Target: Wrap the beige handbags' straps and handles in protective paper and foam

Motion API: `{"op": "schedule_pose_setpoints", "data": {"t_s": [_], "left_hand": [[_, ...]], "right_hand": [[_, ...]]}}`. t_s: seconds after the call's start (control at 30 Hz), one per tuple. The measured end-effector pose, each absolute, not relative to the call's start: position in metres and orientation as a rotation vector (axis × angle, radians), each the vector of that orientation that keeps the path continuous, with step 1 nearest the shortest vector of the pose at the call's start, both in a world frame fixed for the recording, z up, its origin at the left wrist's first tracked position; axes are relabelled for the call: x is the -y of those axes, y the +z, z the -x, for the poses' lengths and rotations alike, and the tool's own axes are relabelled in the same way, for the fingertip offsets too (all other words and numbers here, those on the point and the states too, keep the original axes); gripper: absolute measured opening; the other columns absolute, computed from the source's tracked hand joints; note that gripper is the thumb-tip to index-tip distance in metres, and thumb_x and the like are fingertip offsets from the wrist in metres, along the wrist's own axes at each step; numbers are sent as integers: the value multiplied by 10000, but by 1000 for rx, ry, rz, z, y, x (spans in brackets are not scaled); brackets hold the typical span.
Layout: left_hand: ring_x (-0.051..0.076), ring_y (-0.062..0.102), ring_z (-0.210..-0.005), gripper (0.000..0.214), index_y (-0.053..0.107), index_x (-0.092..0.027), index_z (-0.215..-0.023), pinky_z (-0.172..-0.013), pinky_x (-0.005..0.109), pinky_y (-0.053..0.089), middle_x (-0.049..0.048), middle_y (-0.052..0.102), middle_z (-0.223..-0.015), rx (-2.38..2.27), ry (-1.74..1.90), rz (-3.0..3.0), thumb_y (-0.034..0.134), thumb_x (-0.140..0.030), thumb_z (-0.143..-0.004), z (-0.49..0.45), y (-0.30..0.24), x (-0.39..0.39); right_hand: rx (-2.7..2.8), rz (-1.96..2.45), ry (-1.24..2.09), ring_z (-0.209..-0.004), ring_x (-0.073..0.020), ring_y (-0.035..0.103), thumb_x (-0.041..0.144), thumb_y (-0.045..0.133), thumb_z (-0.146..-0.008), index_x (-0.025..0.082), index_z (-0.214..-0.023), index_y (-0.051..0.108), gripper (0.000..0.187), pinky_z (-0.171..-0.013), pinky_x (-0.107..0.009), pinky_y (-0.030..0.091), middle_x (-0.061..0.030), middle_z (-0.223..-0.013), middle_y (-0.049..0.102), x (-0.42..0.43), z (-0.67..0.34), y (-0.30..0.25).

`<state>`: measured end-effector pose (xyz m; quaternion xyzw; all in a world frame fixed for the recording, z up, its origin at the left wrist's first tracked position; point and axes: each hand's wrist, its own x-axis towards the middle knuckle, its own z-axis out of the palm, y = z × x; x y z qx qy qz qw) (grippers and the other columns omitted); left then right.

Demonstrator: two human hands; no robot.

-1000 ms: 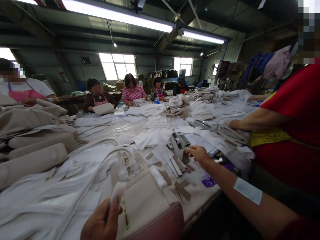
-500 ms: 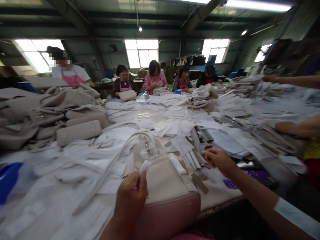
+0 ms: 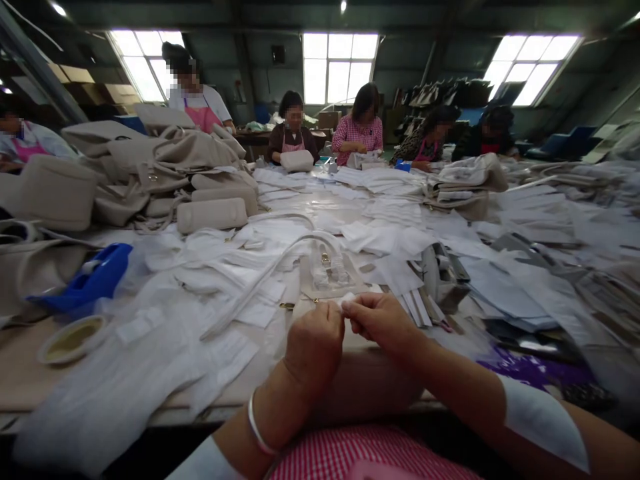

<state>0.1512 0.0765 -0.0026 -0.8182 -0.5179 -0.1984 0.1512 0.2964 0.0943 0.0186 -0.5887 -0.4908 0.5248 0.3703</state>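
Note:
A beige handbag (image 3: 367, 377) lies in front of me at the table's edge, partly hidden by my hands and forearms. Above it my left hand (image 3: 315, 340) is closed, its fingertips pinching a small white wrapping strip (image 3: 346, 299). My right hand (image 3: 383, 320) meets it from the right, thumb and forefinger closed on the same strip. Just beyond the hands, a flap with gold hardware (image 3: 326, 260) is covered in clear wrap. A long pale strap (image 3: 250, 290) curves away to the left. To the right stands a grey tape dispenser (image 3: 440, 280).
White wrapping sheets (image 3: 210, 267) cover much of the table. A blue tape dispenser (image 3: 93, 280) and a shallow dish (image 3: 73, 339) are on the left. Beige bags (image 3: 175, 157) are heaped behind them. Several co-workers sit or stand across the table.
My right hand has come from beside the grey tape dispenser to my left hand, and both now pinch the white wrapping strip. The view has swung left and down.

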Motion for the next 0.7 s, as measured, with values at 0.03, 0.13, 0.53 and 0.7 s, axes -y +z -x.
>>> {"op": "schedule_pose_setpoints", "data": {"t_s": [0.03, 0.13, 0.53, 0.7], "left_hand": [[200, 608, -590, 154, 590, -177, -845, -480, 286, 352, 53, 631, -707, 1477, -567, 2356, 467, -152, -936, -151, -3, -76], [209, 623, -606, 168, 602, -161, -868, -496, 291, 387, 61, 640, -719, 1471, -589, 2369, 452, -145, -942, -150, -6, -76], [229, 668, -657, 236, 582, -70, -1136, -543, 311, 504, 91, 684, -792, 1461, -699, 2374, 471, -147, -943, -144, -17, -81], [253, 675, -753, 209, 605, -105, -1040, -669, 354, 542, 120, 688, -832, 1659, -861, 2488, 434, -195, -964, -144, -19, -85]], "right_hand": [[1236, 1531, 1353, -379, -70, 389, 430, 694, -738, 168, -589, 616, 312, -376, -214, 260, 9, -465, 564, -95, -296, 18], [1198, 1543, 1378, -368, -63, 373, 419, 703, -728, 171, -564, 585, 319, -370, -209, 237, 16, -435, 545, -95, -295, 18], [1394, 1511, 1293, -434, -74, 438, 387, 690, -740, 156, -653, 699, 247, -409, -211, 307, -20, -575, 643, -87, -298, 21], [1359, 1517, 1261, -456, -76, 448, 359, 683, -743, 154, -745, 726, 209, -430, -214, 322, -14, -626, 667, -88, -298, 18]]}}
